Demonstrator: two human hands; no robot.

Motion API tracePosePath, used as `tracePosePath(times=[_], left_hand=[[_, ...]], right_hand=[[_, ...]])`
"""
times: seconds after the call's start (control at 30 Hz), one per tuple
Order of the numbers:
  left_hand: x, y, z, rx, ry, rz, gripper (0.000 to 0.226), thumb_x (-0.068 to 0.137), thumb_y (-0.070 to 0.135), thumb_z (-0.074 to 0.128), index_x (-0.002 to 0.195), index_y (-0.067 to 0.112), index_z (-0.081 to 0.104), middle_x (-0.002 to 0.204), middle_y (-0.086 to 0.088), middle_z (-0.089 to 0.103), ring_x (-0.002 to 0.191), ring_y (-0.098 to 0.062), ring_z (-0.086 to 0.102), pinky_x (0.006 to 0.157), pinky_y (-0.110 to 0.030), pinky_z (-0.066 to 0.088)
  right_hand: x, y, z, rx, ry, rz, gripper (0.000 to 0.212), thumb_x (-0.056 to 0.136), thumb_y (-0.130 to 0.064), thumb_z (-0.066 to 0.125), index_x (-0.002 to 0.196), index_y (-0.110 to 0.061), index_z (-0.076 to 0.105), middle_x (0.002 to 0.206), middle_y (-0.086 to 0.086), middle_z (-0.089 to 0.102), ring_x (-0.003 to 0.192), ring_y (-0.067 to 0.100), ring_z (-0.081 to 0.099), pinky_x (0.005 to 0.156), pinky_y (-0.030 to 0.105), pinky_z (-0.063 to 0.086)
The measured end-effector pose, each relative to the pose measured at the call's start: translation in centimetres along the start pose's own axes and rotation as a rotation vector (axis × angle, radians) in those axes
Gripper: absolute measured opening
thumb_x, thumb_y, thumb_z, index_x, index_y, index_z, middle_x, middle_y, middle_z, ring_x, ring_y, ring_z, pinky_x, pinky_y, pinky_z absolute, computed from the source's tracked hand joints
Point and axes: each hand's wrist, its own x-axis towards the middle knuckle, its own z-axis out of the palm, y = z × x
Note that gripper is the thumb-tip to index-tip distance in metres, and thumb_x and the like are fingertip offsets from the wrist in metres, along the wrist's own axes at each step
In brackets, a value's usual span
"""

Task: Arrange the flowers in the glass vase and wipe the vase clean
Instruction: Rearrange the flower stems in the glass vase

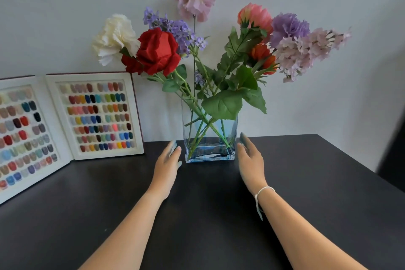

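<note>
While the glass vase [210, 131] is standing upright toward the far middle of the dark table [306, 193], near the wall, I am holding both hands out on either side of it and weighing up how it is going to handle. My left hand [167, 163] is sitting just beside the vase's left wall, fingers straight and relaxed, gripping nothing; my right hand [249, 156] is mirroring it just beside the right wall, equally loose and empty, with a white string bracelet [262, 193] at the wrist. Whether either fingertip is actually touching the glass, I cannot tell from this angle. The flowers [210, 41] are already fanning out of the mouth, their stems crossing inside, and I am seeing what looks like a shallow layer of water at the bottom. So I am judging this as a rigid, smooth, breakable box of glass, probably slippery under the palm and top-heavy with those blooms spreading wide. I am thinking the safest hold is low on the two flat side walls, pressing evenly from both sides, keeping it vertical so nothing sloshes or tips. The stems look thin and springy, so I am planning to steer clear of them. Off to the left, an open book of coloured nail samples [96, 116] is leaning against the wall, well apart from my reach.
</note>
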Motion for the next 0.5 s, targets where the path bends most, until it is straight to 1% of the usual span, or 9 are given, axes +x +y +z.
tracePosePath(times=[0.1,0.17,0.23,0.3,0.37,0.4,0.43,0.5], left_hand=[[1.6,-0.4,0.4,-0.01,-0.033,0.006,0.046,0.096,0.025,0.037,0.142,0.022,0.028,0.151,-0.004,0.028,0.138,-0.021,0.029,0.111,-0.038,0.028],[2.1,-0.7,0.7,-0.038,-0.064,-0.011,0.045,0.097,0.024,0.034,0.141,0.021,0.029,0.149,-0.004,0.033,0.137,-0.02,0.031,0.113,-0.039,0.026],[2.2,-0.9,1.0,-0.054,-0.089,-0.015,0.044,0.098,0.023,0.033,0.141,0.018,0.031,0.147,-0.004,0.038,0.135,-0.018,0.035,0.114,-0.04,0.026],[2.1,-0.9,1.0,-0.072,-0.097,-0.021,0.044,0.098,0.022,0.032,0.141,0.017,0.03,0.147,-0.004,0.038,0.134,-0.017,0.037,0.114,-0.04,0.026],[1.8,-0.8,0.9,-0.068,-0.109,-0.025,0.045,0.097,0.022,0.032,0.142,0.018,0.029,0.149,-0.004,0.035,0.135,-0.017,0.035,0.114,-0.04,0.026],[1.5,-0.8,0.9,-0.054,-0.115,-0.021,0.045,0.097,0.022,0.032,0.142,0.019,0.028,0.149,-0.003,0.034,0.136,-0.017,0.033,0.114,-0.04,0.026],[1.3,-0.8,0.8,-0.043,-0.119,-0.014,0.046,0.097,0.021,0.032,0.142,0.019,0.027,0.15,-0.003,0.033,0.136,-0.017,0.032,0.114,-0.04,0.026],[0.8,-0.7,0.8,-0.032,-0.118,-0.009,0.046,0.097,0.021,0.034,0.142,0.019,0.029,0.15,-0.003,0.034,0.136,-0.016,0.033,0.114,-0.041,0.026]], right_hand=[[1.2,0.7,0.6,-0.01,-0.032,0.009,0.043,0.095,-0.017,0.04,0.138,-0.021,0.038,0.142,-0.001,0.045,0.129,0.016,0.042,0.099,0.021,0.031],[1.6,1.1,0.7,-0.011,-0.051,0.017,0.043,0.095,-0.016,0.037,0.138,-0.021,0.038,0.142,-0.003,0.045,0.131,0.016,0.041,0.102,0.024,0.031],[1.7,1.4,0.7,-0.004,-0.059,0.014,0.043,0.095,-0.015,0.036,0.138,-0.021,0.038,0.142,-0.003,0.045,0.131,0.015,0.04,0.102,0.024,0.03],[1.9,1.7,0.7,0.001,-0.062,0.019,0.043,0.095,-0.015,0.036,0.138,-0.02,0.038,0.141,-0.003,0.046,0.13,0.014,0.041,0.103,0.024,0.029],[2.2,1.8,0.6,0.03,-0.064,0.042,0.043,0.095,-0.016,0.036,0.137,-0.021,0.04,0.141,-0.002,0.047,0.129,0.015,0.042,0.11,0.03,0.029],[2.3,1.9,0.5,0.052,-0.069,0.057,0.042,0.095,-0.018,0.036,0.137,-0.021,0.041,0.14,-0.001,0.048,0.129,0.016,0.043,0.111,0.036,0.03],[2.4,2.1,0.5,0.073,-0.072,0.072,0.04,0.095,-0.02,0.037,0.136,-0.021,0.042,0.139,0.001,0.049,0.128,0.018,0.044,0.111,0.04,0.032],[2.7,2.3,0.3,0.099,-0.071,0.094,0.039,0.095,-0.025,0.037,0.134,-0.021,0.044,0.137,0.003,0.052,0.126,0.019,0.046,0.109,0.044,0.034]])
